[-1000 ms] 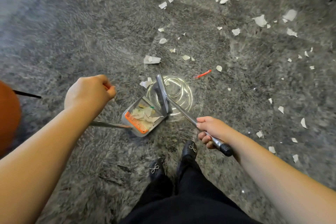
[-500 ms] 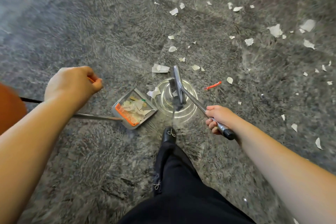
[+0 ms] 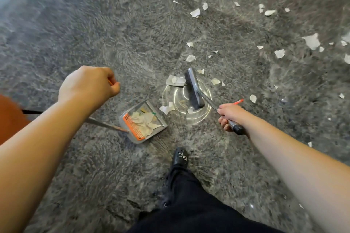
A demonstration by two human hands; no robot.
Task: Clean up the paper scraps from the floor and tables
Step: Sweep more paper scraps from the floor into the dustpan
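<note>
Left hand (image 3: 86,85): fisted around the dustpan handle, arm stretched forward.
Right hand (image 3: 230,116): gripped the broom (image 3: 195,89) handle, head down on the floor.
Dustpan (image 3: 144,125): sat loaded with scraps.
Paper scraps (image 3: 195,13): lay scattered across the carpet (image 3: 113,24).

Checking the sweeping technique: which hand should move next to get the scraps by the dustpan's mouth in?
Right. The right hand grips the broom, whose head sits just beyond those scraps. The left hand only steadies the dustpan.
</note>
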